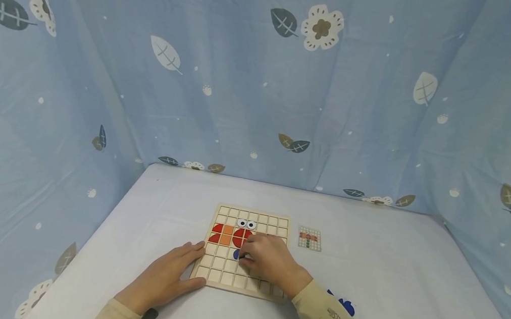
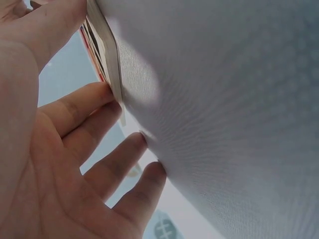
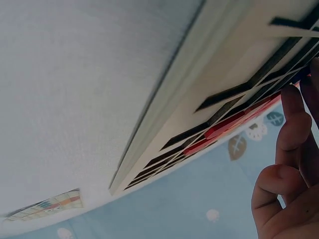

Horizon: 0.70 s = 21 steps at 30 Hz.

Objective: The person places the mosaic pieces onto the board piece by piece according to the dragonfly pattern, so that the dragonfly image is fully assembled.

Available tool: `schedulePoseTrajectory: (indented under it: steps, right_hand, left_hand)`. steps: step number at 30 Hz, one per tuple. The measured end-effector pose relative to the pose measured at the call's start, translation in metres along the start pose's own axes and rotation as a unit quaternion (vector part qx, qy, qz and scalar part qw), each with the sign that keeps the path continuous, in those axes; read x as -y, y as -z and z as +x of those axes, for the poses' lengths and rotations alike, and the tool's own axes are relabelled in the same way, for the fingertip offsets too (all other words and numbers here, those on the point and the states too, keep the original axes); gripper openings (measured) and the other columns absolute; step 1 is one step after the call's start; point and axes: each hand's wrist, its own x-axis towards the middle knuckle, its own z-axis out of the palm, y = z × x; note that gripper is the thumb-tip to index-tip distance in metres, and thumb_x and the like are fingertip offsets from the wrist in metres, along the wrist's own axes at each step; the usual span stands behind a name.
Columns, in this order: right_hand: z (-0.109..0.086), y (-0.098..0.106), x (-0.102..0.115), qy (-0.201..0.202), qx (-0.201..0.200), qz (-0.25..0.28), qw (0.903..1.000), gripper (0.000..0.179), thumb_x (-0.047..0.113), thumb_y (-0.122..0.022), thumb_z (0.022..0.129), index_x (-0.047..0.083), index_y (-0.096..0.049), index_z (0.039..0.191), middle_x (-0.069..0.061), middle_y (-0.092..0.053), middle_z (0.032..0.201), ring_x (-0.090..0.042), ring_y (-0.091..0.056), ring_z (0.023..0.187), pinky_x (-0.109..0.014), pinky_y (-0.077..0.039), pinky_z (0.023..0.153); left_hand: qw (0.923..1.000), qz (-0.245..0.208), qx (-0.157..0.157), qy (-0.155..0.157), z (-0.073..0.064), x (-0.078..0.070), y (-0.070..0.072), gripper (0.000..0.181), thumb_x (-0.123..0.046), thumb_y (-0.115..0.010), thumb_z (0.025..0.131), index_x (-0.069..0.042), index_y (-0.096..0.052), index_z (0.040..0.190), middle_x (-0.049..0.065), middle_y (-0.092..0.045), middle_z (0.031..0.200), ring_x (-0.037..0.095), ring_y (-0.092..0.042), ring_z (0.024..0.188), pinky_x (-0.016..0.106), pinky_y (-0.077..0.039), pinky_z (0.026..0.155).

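A square wooden grid board [image 1: 227, 278] lies on the white table. In its cells are two eye tiles [image 1: 247, 224], red quarter-round tiles [image 1: 238, 237] forming a disc, more red tiles [image 1: 214, 238] at the left, and orange squares [image 1: 227, 234]. My left hand [image 1: 167, 277] rests at the board's left edge, fingers extended; in the left wrist view its fingertips [image 2: 107, 92] touch the rim. Over the board's middle, my right hand [image 1: 269, 262] pinches a blue tile [image 1: 236, 254] below the red disc, its fingers covering part of it. The right wrist view shows the bent fingers [image 3: 294, 127].
A small pattern card [image 1: 310, 239] lies right of the board. Several loose blue tiles [image 1: 347, 307] are beside the right sleeve [image 1: 333, 316]. Blue patterned cloth [image 1: 242, 102] hangs behind the table and at both sides.
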Motion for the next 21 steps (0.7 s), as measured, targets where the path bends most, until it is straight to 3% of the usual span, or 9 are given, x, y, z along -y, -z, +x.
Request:
schedulePoseTrajectory:
  steps: [21]
  right_hand:
    - [0.0025, 0.0020, 0.0057, -0.023, -0.001, -0.009, 0.9997, 0.005, 0.018, -0.084, 0.084, 0.021, -0.082, 0.087, 0.012, -0.072, 0.086, -0.003, -0.066, 0.079, -0.021, -0.057, 0.068]
  left_hand:
    - [0.9999, -0.002, -0.004, -0.010, 0.0000, 0.0015, -0.0001, 0.074, -0.054, -0.073, 0.088, -0.009, -0.057, 0.144, 0.002, -0.049, 0.154, 0.034, -0.043, 0.142, 0.053, -0.040, 0.113]
